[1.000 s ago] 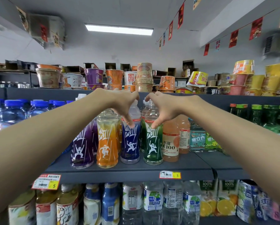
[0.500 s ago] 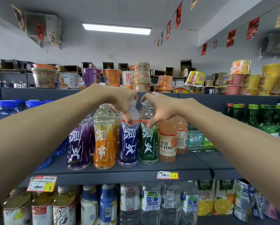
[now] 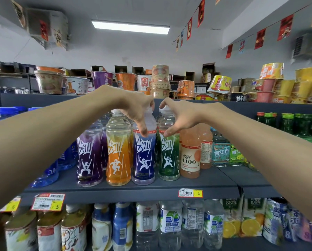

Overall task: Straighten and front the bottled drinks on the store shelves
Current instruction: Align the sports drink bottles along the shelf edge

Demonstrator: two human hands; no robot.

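1. Head view: a shop aisle, with noodle cups [image 3: 104, 80] along the top. The drinks shelf [image 3: 133, 187] runs across mid-frame.
2. My left hand [image 3: 135, 109] grips the blue bottle [image 3: 144, 160] at the neck, fingers [image 3: 148, 105] curled round it. My right hand [image 3: 180, 115] grips the green bottle [image 3: 169, 156] the same way, at the blue one's three o'clock.
3. I judge this pair is mid-fronting. Next I'd turn the labels square and line them up with the orange bottle [image 3: 118, 156] at nine o'clock.

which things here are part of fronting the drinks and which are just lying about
In the job: left hand gripping the blue bottle; right hand gripping the green bottle; orange bottle; purple bottle; C100 bottle.
Just about: noodle cups; price tag; juice cartons; hanging flags.
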